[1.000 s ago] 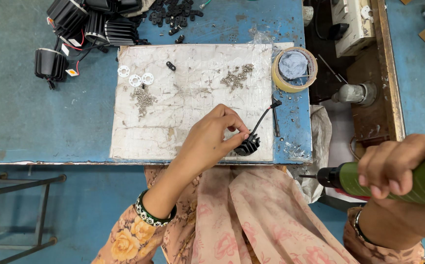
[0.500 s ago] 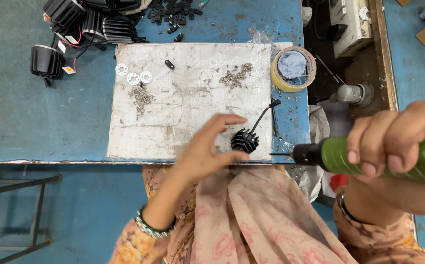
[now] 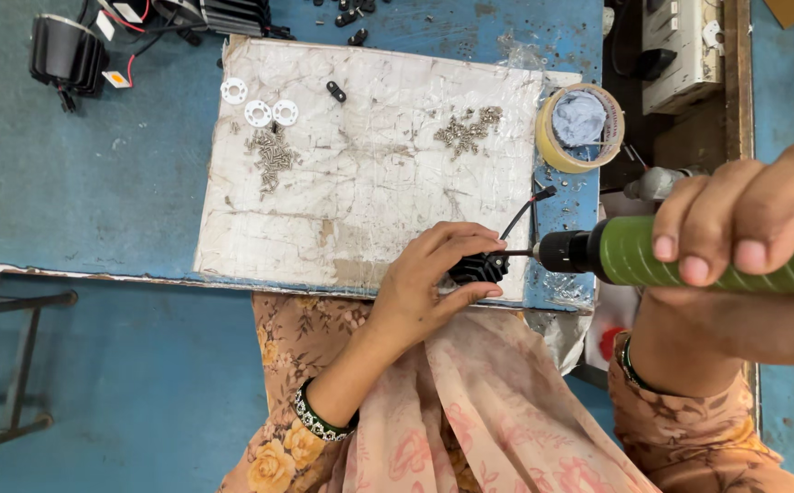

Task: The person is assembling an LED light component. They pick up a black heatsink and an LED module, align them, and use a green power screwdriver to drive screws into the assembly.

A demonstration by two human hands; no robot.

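At the far left of the blue-painted workbench [image 3: 68, 173] lies a black ribbed lamp housing [image 3: 66, 53] with red and white leads. To its right sits a worn, stained white marble-patterned board [image 3: 369, 173], cracked and scuffed. On the board's far left corner rest three flat white plastic rings [image 3: 258, 106], with a loose pile of small silvery metal screws [image 3: 272, 157] just near of them; a second screw pile [image 3: 467, 130] lies further right. At the board's near right edge, the left hand [image 3: 424, 288] has its fingers curled tight around a small black finned heat sink [image 3: 479, 267], from which a thin black wire [image 3: 525, 208] runs off to the far right. A roll of tan tape [image 3: 581, 128] sits on the bench just past the board's far right edge. On the right, the right hand [image 3: 744, 219] wraps its fingers closed around a green ribbed-grip electric screwdriver [image 3: 689, 258], whose dark bit touches the heat sink's right side.
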